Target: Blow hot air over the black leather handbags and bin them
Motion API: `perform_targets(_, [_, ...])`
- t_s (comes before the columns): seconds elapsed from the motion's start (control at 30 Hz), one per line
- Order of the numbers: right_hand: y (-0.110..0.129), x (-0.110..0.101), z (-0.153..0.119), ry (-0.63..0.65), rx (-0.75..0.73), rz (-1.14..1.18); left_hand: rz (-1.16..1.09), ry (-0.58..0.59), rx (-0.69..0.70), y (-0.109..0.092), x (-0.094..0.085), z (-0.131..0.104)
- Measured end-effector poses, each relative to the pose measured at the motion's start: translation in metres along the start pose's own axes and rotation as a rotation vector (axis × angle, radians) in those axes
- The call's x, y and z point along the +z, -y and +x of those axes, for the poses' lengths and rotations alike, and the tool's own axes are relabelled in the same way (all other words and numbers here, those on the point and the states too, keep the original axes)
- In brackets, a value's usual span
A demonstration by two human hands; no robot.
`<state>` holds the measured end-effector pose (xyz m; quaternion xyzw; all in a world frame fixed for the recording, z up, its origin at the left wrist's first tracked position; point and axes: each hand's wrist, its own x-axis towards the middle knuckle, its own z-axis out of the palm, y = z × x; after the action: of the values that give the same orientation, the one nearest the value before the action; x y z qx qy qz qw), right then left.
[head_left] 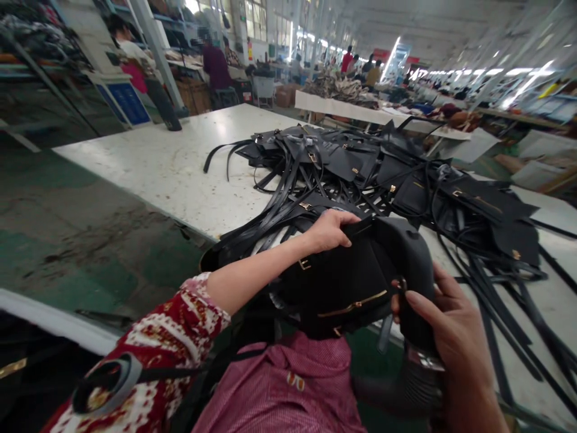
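A black handbag (342, 276) with a gold zipper and a gold buckle is held up in front of me, over the near edge of the table. My left hand (331, 231) is closed on its upper edge, thumb on the near side. At the bag's right end, my right hand (451, 319) grips the curved side panel, thumb and fingertips pinched near a small metal fitting (401, 284). The fingers behind the panel are partly hidden. Straps hang off the bag's left side.
A white table (157, 156) stretches ahead, with a heap of black bags and long straps (351, 156) on it. A grey post (157, 60) stands behind its far left. Several people work farther back, including one in purple (216, 66). Black material lies at lower left (31, 373).
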<state>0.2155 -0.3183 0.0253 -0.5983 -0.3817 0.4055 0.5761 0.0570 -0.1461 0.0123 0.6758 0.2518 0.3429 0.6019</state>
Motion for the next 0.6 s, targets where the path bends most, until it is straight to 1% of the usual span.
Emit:
perform_targets(0.13, [0.008,-0.02,-0.021,-0.114,-0.019,-0.015,0.198,-0.12,0.334,-0.041,0.001,0.025])
perform_targets(0.2, [0.007,-0.029,-0.028,-0.166,-0.007,-0.025,0.264,-0.152,0.434,-0.052,0.004,0.031])
perform_targets(0.23, [0.005,-0.033,-0.031,-0.18,0.013,-0.025,0.292,-0.152,0.451,-0.054,0.007,0.032])
perform_targets(0.3, [0.003,-0.038,-0.035,-0.187,0.06,0.001,0.342,-0.122,0.414,-0.051,0.018,0.028])
perform_targets(0.37, [0.0,-0.041,-0.039,-0.182,0.094,0.052,0.384,-0.074,0.307,-0.039,0.03,0.018])
perform_targets(0.43, [-0.003,-0.041,-0.042,-0.176,0.089,0.127,0.406,-0.042,0.165,-0.024,0.037,0.007])
perform_targets(0.5, [-0.008,-0.04,-0.042,-0.173,0.063,0.195,0.372,-0.01,0.064,-0.007,0.037,0.001])
perform_targets(0.6, [-0.024,-0.039,-0.036,-0.16,0.044,0.239,0.181,0.054,-0.12,0.022,0.028,0.004])
